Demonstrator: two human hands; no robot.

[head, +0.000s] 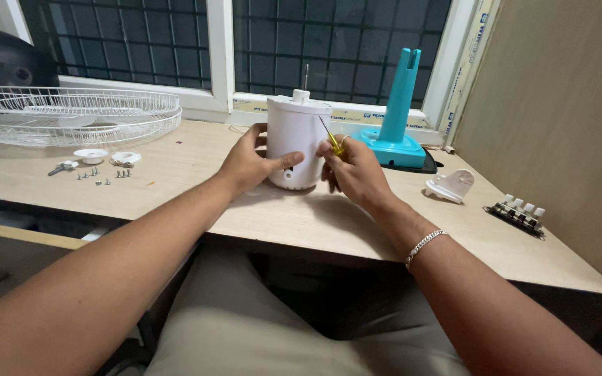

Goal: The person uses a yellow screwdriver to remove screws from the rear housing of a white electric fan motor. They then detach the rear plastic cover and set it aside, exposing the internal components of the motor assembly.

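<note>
A white cylindrical fan motor housing (292,132) stands upright on the wooden desk (196,167), a metal shaft sticking up from its top. My left hand (249,163) wraps around the housing's left side, thumb across its front. My right hand (353,170) holds a small yellow-handled screwdriver (332,139), its thin shaft angled up against the housing's right side. A silver bracelet sits on my right wrist.
White wire fan guards (71,115) lie at the far left, with two white caps (109,157) and several loose screws (102,175) in front. A teal fan stand (395,118) rises behind the housing. A white bracket (451,186) and a push-button switch block (520,212) lie at the right.
</note>
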